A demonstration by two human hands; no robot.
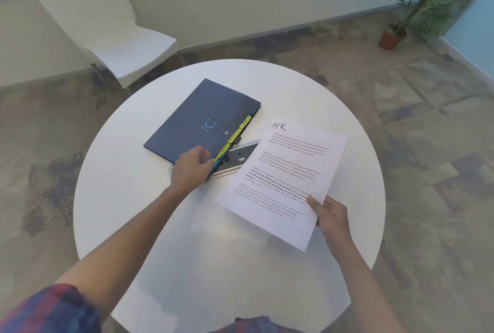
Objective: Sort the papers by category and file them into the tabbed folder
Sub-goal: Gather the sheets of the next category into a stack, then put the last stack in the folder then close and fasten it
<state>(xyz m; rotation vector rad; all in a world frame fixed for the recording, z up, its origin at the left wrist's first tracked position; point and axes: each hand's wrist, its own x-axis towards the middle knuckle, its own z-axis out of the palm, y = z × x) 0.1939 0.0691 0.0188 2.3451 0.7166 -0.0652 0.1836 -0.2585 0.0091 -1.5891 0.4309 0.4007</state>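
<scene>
Navy tabbed folder (202, 120), yellow-green tabs, shut.

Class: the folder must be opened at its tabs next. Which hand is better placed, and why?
Left hand: it already rests on the folder corner beside the yellow tabs. The right hand holds the HR sheet.

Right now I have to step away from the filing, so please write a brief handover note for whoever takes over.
Left hand: grips the near corner of the closed blue tabbed folder, by its yellow tabs.
Right hand: pinches the near corner of the HR paper, held over the white table.
A dark flat object lies under the folder's edge; I cannot tell what it is.
Done: HR sheet picked out.
Left: open the folder and file the sheet; one yellow tab seems to read HR. No other loose papers show.
</scene>
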